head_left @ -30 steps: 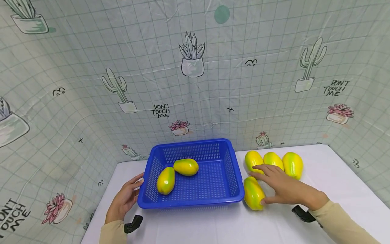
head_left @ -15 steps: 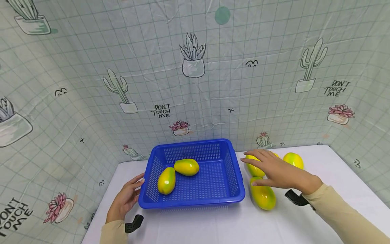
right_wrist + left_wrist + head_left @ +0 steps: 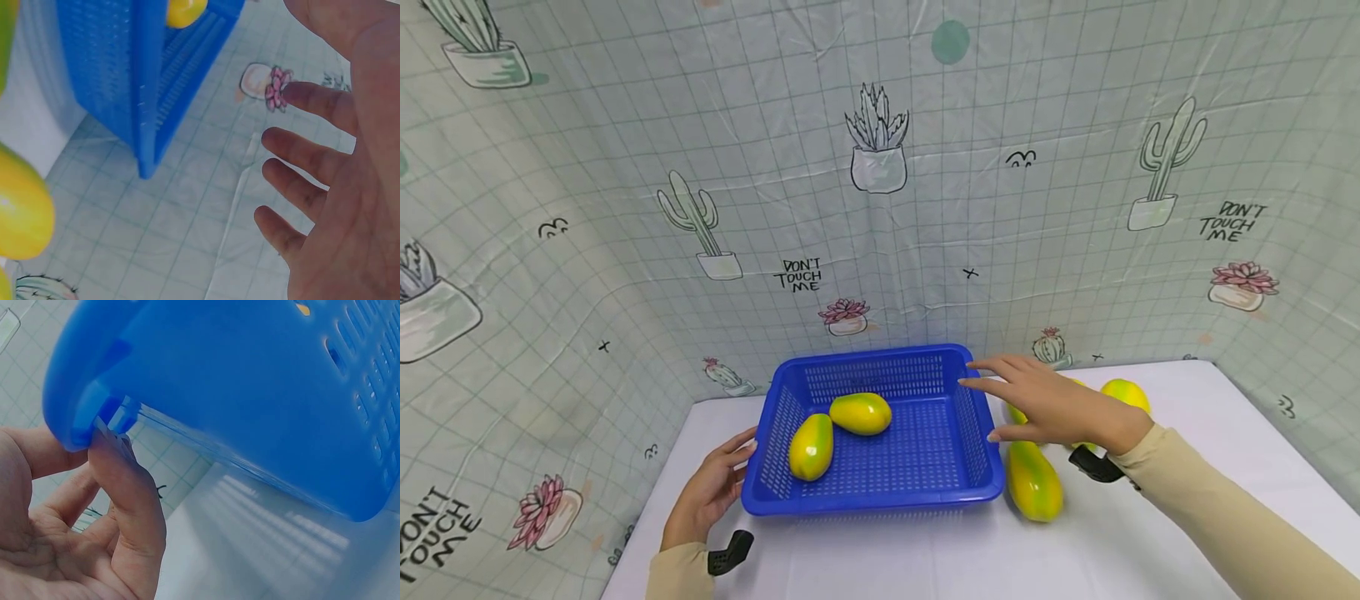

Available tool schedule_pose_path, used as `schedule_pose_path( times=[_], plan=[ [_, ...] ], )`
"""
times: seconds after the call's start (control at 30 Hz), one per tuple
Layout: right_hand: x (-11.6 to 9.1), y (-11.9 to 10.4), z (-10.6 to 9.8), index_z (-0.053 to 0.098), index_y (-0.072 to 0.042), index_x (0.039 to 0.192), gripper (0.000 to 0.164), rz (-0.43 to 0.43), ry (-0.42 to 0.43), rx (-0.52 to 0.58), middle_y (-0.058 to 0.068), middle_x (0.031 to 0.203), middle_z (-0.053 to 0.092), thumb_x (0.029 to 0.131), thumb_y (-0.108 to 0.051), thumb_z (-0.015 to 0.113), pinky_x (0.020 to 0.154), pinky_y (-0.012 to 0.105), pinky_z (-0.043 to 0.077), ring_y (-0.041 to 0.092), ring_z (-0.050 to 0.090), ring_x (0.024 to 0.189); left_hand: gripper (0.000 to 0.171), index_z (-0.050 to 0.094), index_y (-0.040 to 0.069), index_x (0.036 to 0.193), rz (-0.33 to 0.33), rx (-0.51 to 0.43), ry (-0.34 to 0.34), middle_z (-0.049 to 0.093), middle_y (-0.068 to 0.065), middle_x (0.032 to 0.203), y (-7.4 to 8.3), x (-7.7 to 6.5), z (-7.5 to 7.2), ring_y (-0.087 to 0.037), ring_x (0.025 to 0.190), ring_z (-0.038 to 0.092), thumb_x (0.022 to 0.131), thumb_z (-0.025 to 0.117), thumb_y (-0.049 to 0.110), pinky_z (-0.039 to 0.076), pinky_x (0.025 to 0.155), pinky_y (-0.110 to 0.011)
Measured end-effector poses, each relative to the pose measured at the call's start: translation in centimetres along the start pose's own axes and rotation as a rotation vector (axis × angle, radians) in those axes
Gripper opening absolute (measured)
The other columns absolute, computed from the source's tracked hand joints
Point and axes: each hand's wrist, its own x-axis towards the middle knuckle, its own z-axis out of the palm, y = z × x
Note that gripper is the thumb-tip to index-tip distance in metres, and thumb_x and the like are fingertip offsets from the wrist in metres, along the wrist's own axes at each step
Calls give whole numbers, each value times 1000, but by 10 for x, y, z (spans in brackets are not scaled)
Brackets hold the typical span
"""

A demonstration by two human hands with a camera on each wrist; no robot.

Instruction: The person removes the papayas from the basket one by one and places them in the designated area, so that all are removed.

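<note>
My left hand (image 3: 711,483) grips the left rim of a blue plastic basket (image 3: 872,504); in the left wrist view its thumb and a finger (image 3: 125,494) pinch the rim. Two yellow-green papayas, one lying crosswise (image 3: 861,414) and one more upright (image 3: 811,447), lie in the basket's left half. My right hand (image 3: 1052,404) hovers over the basket's right rim, fingers spread and holding nothing. In the right wrist view its palm (image 3: 350,187) is bare. Just below that hand a papaya (image 3: 1035,483) lies on the table beside the basket.
More papayas lie behind the right hand, partly hidden by it; one at the far right (image 3: 1124,395) shows its top. A white cloth covers the table (image 3: 887,558). A grid-patterned curtain (image 3: 925,233) with cactus drawings stands close behind the basket.
My right hand has moved left, from over the loose papayas to the basket's right rim. The front papaya rolled right, then partly back. My left hand stays at the basket.
</note>
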Motion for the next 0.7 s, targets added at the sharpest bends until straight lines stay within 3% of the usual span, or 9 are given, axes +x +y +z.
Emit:
schedule_pose_path(
  times=[0.7],
  plan=[
    [57, -19, 0, 50, -13, 157, 74, -29, -150, 18, 17, 162, 44, 96, -46, 76, 120, 63, 36, 41, 41, 148, 59, 26, 1, 166, 21, 4, 7, 70, 5, 106, -6, 1, 0, -9, 93, 68, 113, 47, 14, 62, 81, -24]
  ],
)
